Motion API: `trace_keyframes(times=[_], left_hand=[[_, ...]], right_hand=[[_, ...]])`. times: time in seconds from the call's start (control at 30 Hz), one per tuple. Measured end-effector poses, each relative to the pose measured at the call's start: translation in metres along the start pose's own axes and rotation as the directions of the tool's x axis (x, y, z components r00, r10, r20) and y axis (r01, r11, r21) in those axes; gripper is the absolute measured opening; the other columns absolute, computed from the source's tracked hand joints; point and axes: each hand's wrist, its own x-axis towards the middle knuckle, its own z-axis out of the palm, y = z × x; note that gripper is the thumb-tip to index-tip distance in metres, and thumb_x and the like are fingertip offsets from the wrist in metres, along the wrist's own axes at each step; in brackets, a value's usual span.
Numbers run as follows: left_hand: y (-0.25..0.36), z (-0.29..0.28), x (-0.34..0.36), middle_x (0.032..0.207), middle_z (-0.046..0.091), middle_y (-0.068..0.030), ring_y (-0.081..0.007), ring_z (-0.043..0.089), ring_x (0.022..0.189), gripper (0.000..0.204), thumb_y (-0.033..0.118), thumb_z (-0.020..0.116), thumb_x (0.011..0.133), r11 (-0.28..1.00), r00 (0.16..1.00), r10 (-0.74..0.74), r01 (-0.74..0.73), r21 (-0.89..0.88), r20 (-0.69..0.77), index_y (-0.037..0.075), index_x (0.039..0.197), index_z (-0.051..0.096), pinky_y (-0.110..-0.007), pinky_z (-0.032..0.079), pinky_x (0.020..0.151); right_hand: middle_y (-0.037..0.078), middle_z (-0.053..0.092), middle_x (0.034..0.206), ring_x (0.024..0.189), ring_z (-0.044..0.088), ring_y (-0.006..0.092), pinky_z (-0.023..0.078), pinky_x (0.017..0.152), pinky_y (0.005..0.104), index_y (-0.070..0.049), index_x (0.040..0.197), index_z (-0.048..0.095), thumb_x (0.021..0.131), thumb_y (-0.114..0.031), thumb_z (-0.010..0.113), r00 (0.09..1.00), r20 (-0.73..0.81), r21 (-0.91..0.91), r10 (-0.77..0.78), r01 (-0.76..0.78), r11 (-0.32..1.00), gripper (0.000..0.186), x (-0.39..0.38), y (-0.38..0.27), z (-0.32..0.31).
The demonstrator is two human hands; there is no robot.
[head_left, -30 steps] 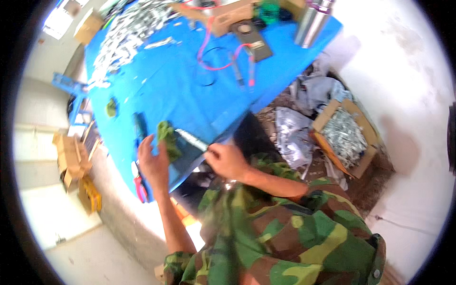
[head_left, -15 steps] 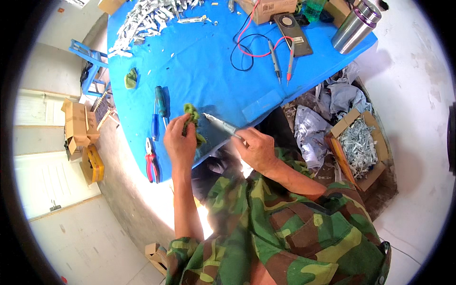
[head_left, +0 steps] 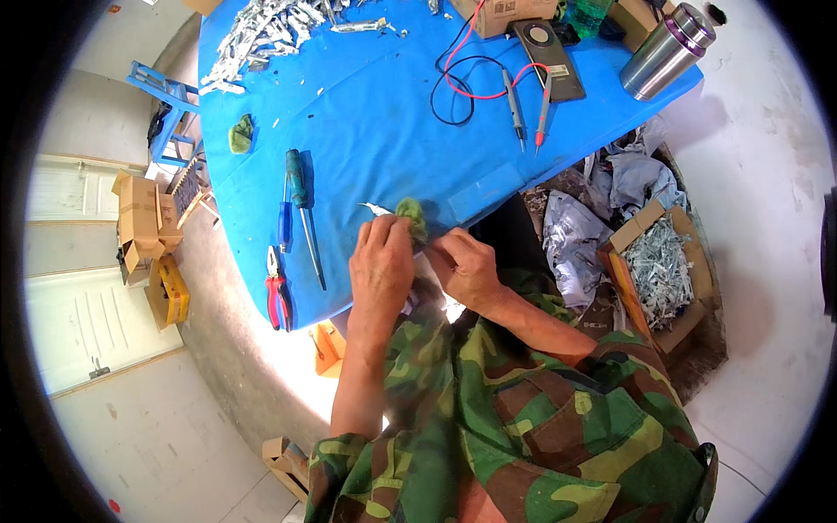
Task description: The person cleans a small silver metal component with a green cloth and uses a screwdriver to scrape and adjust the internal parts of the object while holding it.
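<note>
My left hand is closed over a green cloth, which bunches up against a slim white pen-shaped stick. The pointed tip of the white stick pokes out beyond my left fingers, and its middle is hidden by hand and cloth. Beside it my right hand is closed around the stick's rear end, which its fingers mostly cover. Both hands are over the table's near edge. Left of them lie a teal-handled screwdriver, a blue-handled screwdriver and red-handled pliers.
On the blue-covered table are a heap of silvery strips, another green cloth, test probes, a dark flat device and a steel flask. Right of the table, a carton of shreds stands on the floor.
My left hand has moved right with the green cloth, bringing it onto the white stick. The stick's shaft, bare before, is now mostly covered. My right hand has barely shifted.
</note>
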Motion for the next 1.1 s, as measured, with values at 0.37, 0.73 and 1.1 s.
trace_keyframes(times=[0.37, 0.73, 1.1], left_hand=[[-0.026, -0.001, 0.013, 0.110, 0.069, -0.0159, -0.0364, 0.065, 0.104, 0.017, 0.002, 0.065, 0.097, 0.993, 0.994, -0.076, 0.083, 0.086, -0.082, 0.001, 0.113, 0.070, -0.047, 0.053, 0.089], [0.005, 0.002, -0.005, 0.113, 0.066, -0.0119, -0.0329, 0.066, 0.104, 0.028, 0.000, 0.064, 0.087, 0.998, 0.999, 0.037, -0.038, 0.054, 0.016, 0.003, 0.114, 0.069, -0.042, 0.058, 0.085], [-0.031, 0.005, 0.017, 0.109, 0.069, -0.0152, -0.0363, 0.065, 0.103, 0.015, 0.004, 0.066, 0.098, 0.993, 0.994, -0.059, 0.069, 0.098, -0.095, 0.001, 0.111, 0.072, -0.046, 0.054, 0.087]], right_hand=[[0.010, 0.064, 0.080, 0.069, 0.067, 0.0333, 0.049, 0.058, 0.0433, -0.006, 0.085, 0.064, 0.086, -0.005, 0.081, 0.998, 0.026, -0.027, -0.048, 0.049, 0.998, 0.017, 0.007, -0.001, 0.003], [0.012, 0.061, 0.079, 0.070, 0.065, 0.0361, 0.049, 0.058, 0.0442, -0.005, 0.086, 0.063, 0.084, -0.004, 0.080, 0.991, 0.089, -0.059, -0.097, 0.102, 0.993, 0.018, 0.008, 0.002, -0.004], [0.009, 0.062, 0.076, 0.065, 0.064, 0.0323, 0.049, 0.056, 0.0410, -0.006, 0.084, 0.065, 0.083, -0.002, 0.081, 0.993, 0.040, -0.042, -0.111, 0.112, 0.993, 0.016, 0.011, 0.000, 0.001]])
